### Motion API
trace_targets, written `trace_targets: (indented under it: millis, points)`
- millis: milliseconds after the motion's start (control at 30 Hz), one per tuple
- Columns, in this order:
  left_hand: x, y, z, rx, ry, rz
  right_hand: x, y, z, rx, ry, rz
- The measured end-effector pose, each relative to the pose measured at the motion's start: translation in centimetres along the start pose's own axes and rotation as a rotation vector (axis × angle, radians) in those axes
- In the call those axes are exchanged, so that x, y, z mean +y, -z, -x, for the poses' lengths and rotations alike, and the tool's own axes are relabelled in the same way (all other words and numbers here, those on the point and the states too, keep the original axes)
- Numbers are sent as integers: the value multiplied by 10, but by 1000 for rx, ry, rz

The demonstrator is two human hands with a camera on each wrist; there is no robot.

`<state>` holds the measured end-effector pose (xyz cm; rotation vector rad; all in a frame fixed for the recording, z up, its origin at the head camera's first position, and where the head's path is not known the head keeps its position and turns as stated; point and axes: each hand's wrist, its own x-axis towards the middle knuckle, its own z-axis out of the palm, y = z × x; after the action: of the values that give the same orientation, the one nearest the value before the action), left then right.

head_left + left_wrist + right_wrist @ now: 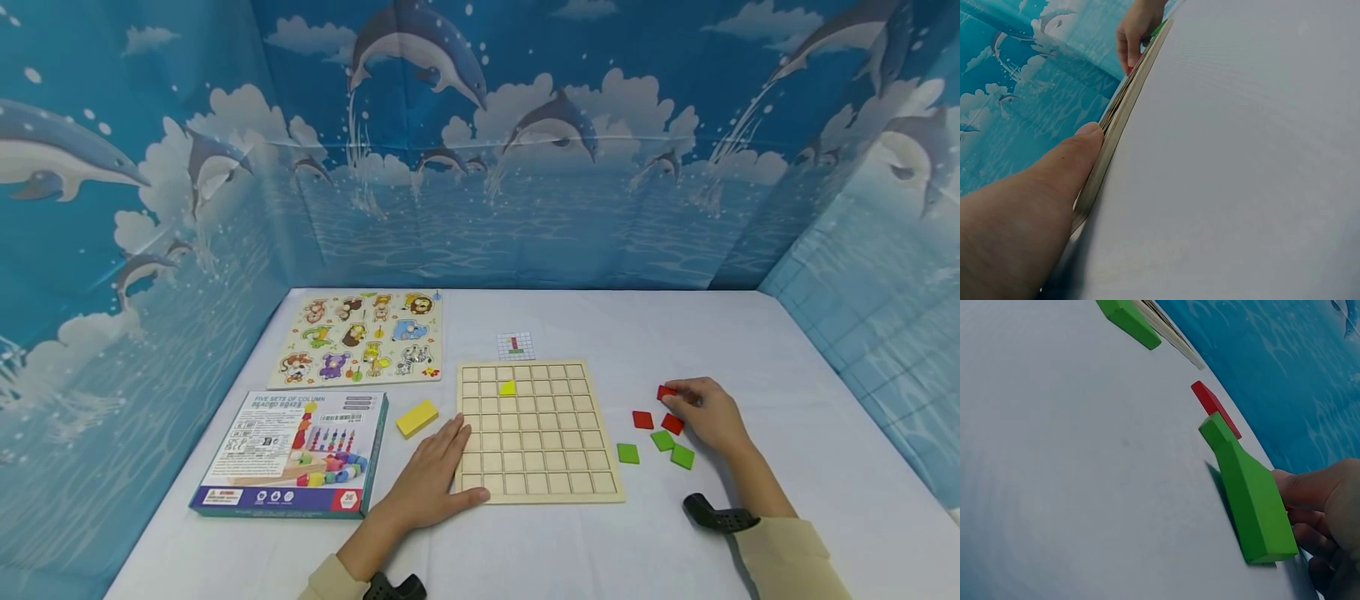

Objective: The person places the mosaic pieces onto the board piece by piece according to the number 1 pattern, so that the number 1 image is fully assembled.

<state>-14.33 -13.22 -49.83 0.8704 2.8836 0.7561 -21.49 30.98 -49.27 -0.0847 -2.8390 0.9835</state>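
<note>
A square wooden grid board (pixel 540 487) lies in the middle of the table. One yellow tile (pixel 507 388) sits in a cell of its second row. My left hand (pixel 427 485) rests with fingers extended on the board's left edge, its thumb (pixel 1072 159) along the near corner. Over to the right, my right hand (pixel 708 414) pinches a red tile (pixel 665 392) between thumb and fingers. Close by lie two more red tiles, one (pixel 642 420) nearer the board, and three green tiles, one (pixel 628 453) beside the board's right edge. Green tiles (pixel 1254 506) partly hide the right fingers in the right wrist view.
A small card with a coloured grid pattern (pixel 516 346) lies behind the board. Left of the board are a yellow block (pixel 417 418), a beaded-box carton (pixel 300 454) and an animal puzzle board (pixel 360 337). Dolphin-printed cloth (pixel 480 208) walls the back and sides.
</note>
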Motion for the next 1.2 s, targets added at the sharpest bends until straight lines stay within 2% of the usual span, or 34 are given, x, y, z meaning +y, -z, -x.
trace_targets:
  millis: [300,733,1000,1200]
  points:
    - [1,0,0,-4,7,2,-4,0,2,35,-29,3]
    - [0,0,0,-6,6,-4,-7,1,6,72,23,-65]
    - [1,0,0,-8,10,0,-21,0,10,80,42,-125]
    - [1,1,0,-4,6,-1,-30,-4,10,66,77,-107]
